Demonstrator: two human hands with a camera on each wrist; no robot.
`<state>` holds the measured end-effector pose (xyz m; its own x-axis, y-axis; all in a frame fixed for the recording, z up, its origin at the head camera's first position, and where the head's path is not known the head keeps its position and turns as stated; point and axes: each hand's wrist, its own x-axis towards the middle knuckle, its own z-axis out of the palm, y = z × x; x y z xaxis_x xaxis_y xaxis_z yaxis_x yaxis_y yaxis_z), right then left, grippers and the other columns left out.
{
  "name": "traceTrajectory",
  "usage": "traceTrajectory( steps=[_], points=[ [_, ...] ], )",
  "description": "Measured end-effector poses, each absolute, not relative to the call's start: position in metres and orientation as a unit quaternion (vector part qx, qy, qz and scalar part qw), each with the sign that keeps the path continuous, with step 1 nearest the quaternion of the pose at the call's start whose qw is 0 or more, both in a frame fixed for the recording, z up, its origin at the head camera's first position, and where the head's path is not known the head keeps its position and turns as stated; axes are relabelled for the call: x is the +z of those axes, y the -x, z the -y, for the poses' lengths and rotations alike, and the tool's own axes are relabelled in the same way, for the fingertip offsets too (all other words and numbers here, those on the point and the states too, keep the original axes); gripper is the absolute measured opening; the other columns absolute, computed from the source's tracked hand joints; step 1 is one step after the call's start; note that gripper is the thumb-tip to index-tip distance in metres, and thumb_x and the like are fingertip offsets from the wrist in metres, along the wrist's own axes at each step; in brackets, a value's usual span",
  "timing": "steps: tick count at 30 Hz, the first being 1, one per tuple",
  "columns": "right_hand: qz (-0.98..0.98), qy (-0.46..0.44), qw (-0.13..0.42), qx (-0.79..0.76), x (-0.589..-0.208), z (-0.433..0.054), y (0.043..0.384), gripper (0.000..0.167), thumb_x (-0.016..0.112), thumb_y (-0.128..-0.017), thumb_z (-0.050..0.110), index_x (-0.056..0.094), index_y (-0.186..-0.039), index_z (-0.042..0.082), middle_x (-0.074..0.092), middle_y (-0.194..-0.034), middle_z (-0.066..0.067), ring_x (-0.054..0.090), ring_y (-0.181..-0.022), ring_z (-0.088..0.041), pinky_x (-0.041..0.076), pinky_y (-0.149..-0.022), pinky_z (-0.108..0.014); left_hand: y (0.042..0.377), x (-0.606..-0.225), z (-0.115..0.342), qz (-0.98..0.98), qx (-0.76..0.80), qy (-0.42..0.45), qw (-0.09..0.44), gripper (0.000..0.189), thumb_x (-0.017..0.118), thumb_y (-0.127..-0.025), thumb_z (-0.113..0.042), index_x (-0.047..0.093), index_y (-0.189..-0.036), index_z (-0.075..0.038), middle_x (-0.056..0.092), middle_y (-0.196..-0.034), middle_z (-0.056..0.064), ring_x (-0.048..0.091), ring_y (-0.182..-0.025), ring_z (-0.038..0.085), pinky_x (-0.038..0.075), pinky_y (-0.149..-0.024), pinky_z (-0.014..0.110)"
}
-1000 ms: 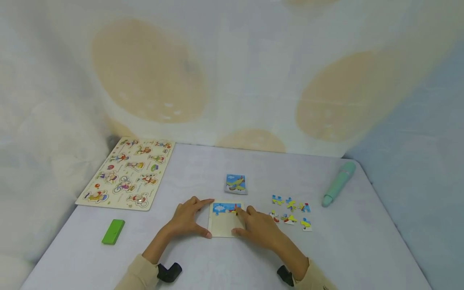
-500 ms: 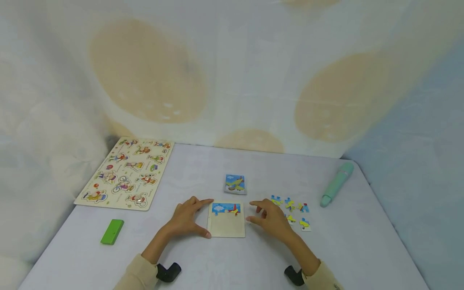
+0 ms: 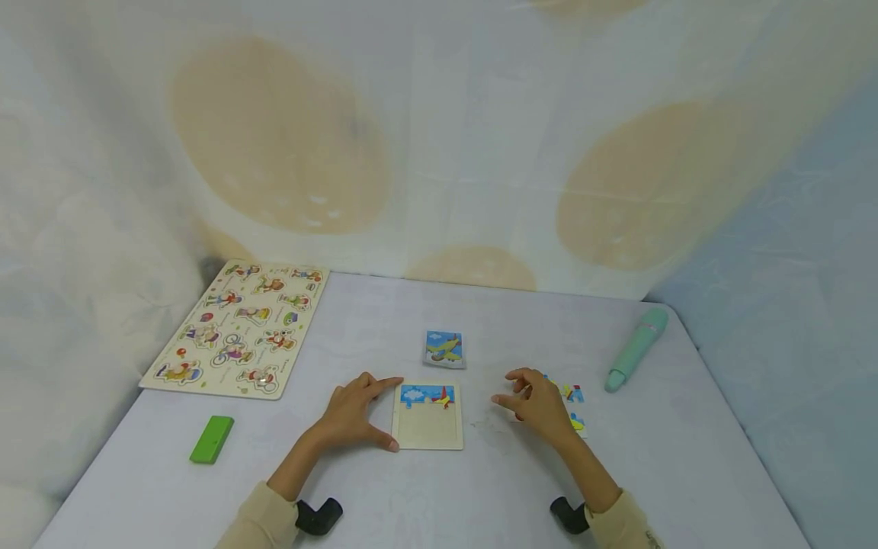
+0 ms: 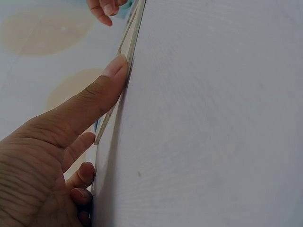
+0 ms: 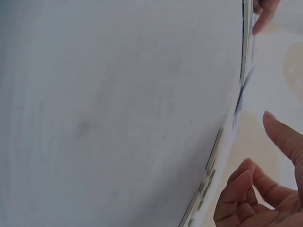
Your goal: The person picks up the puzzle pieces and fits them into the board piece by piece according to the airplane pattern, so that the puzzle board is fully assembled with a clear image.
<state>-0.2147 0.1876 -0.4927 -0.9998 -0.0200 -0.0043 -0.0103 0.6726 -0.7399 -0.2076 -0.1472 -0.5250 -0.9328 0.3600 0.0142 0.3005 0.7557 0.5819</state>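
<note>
A small square puzzle tray (image 3: pixel 428 431) lies on the table, with joined blue-sky pieces (image 3: pixel 417 393) along its top and bare wood below. My left hand (image 3: pixel 351 413) spans its left side, thumb and index finger spread and touching the lower and upper corners; in the left wrist view the thumb (image 4: pixel 94 97) lies against the tray's edge. To the right, my right hand (image 3: pixel 538 404) hovers by the loose puzzle pieces (image 3: pixel 573 393), hiding some of them. Its thumb and index finger stand apart in the right wrist view, holding nothing.
Behind the tray sits a small square airplane picture (image 3: pixel 444 348). A large wooden picture board (image 3: pixel 240 328) lies at the back left, a green block (image 3: pixel 212 440) in front of it. A mint-green cylinder (image 3: pixel 636 349) lies at the back right.
My right hand has let go of the red-and-yellow piece at the end of the tray's top row and moved right to the loose pieces. The left hand has stayed at the tray.
</note>
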Motion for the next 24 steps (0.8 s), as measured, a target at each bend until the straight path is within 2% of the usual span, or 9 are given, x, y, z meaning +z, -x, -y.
traceTrajectory(
  steps=[4,9,18,24],
  points=[
    [-0.923,-0.011,-0.009,-0.385,-0.493,-0.198,0.219,0.048,0.082,-0.081,0.024,0.064,-0.117,-0.002,0.058,-0.09,-0.01,0.056,-0.074,-0.017,0.045,-0.059,-0.026,0.207,-0.525,0.147,-0.934,0.306,-0.177,0.05,0.103,0.094,-0.051,-0.053,0.054,-0.143,-0.03,0.038,-0.086,-0.004,0.033,-0.076,0.01,0.024,-0.068,0.031],
    [-0.924,-0.03,-0.007,-0.381,-0.492,-0.206,0.224,0.052,0.081,-0.082,0.026,0.061,-0.119,-0.004,0.058,-0.091,-0.012,0.054,-0.057,-0.015,0.045,-0.051,-0.027,0.207,-0.524,0.147,-0.935,0.306,-0.171,0.054,0.103,0.094,-0.051,-0.052,0.054,-0.143,-0.03,0.039,-0.087,-0.005,0.034,-0.077,0.011,0.024,-0.069,0.031],
    [-0.933,-0.04,0.0,-0.357,-0.495,-0.212,0.231,0.055,0.082,-0.081,0.027,0.059,-0.118,-0.007,0.052,-0.084,-0.01,0.055,-0.043,-0.014,0.046,-0.046,-0.029,0.207,-0.523,0.147,-0.933,0.31,-0.172,0.055,0.103,0.094,-0.05,-0.054,0.054,-0.143,-0.03,0.038,-0.086,-0.003,0.032,-0.076,0.01,0.023,-0.068,0.031],
    [-0.94,-0.041,-0.002,-0.339,-0.495,-0.211,0.233,0.056,0.081,-0.081,0.031,0.06,-0.115,-0.008,0.054,-0.084,-0.011,0.054,-0.047,-0.015,0.042,-0.049,-0.029,0.206,-0.523,0.146,-0.933,0.311,-0.173,0.047,0.103,0.094,-0.05,-0.052,0.055,-0.142,-0.029,0.038,-0.086,-0.004,0.033,-0.076,0.01,0.023,-0.068,0.031]
  ],
)
